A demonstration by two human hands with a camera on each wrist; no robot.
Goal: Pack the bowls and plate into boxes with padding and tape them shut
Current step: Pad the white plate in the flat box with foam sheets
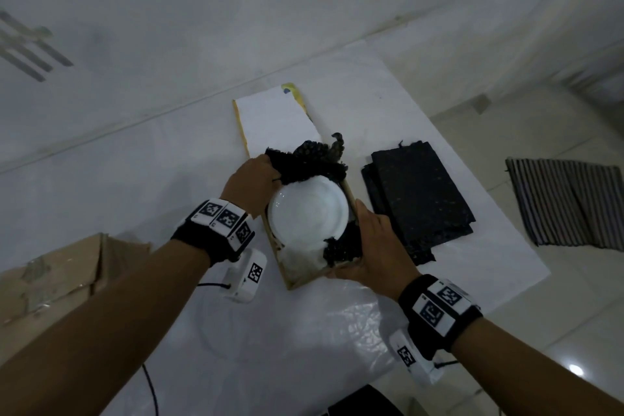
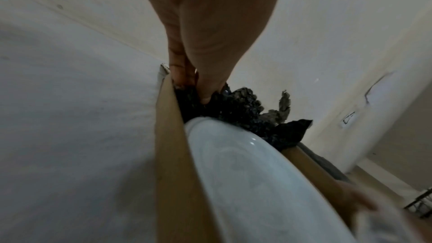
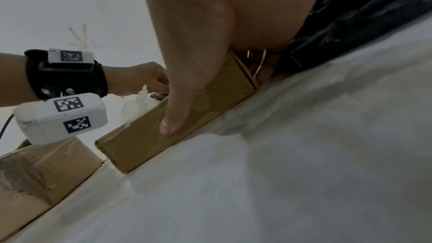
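A white plate (image 1: 308, 209) lies in a shallow cardboard box (image 1: 297, 282) in the middle of the table, its white-lined lid (image 1: 277, 118) folded open on the far side. Crumpled black bubble-wrap padding (image 1: 314, 159) covers the plate's far rim, and more (image 1: 341, 246) sits at the near right. My left hand (image 1: 273, 172) pinches the black padding (image 2: 236, 110) at the box's far left corner, beside the box wall (image 2: 170, 154) and the plate (image 2: 245, 173). My right hand (image 1: 358, 246) grips the box's near right corner, thumb flat on the near wall (image 3: 140, 145).
A stack of black padding sheets (image 1: 418, 199) lies right of the box. A second, taped cardboard box (image 1: 57, 277) stands at the near left. White padding (image 1: 300, 260) fills the box's near end. The table's right edge (image 1: 506, 213) drops to a tiled floor with a striped mat (image 1: 567, 203).
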